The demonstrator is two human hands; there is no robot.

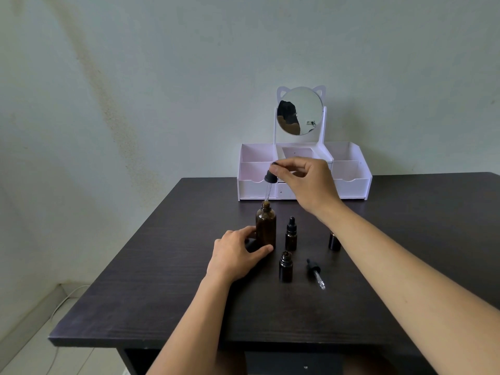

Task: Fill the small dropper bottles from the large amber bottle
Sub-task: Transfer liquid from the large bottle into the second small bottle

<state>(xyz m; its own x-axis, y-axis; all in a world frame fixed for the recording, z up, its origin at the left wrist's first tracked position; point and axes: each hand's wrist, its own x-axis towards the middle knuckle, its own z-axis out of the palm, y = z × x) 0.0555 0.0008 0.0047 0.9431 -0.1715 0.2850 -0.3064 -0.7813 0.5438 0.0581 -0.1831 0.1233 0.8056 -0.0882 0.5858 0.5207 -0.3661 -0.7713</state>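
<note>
Right grip [305,182] tight on dropper bulb [271,171]; left grip [235,253] around large amber bottle [266,226].

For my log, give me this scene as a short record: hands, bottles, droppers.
left hand: holds the large amber glass bottle low down
right hand: pinches a black-bulbed glass dropper, tip at that bottle's open mouth
small dark bottles: capped one, open one, third one partly behind the right forearm
spare dropper: lying on the dark wooden table
</note>
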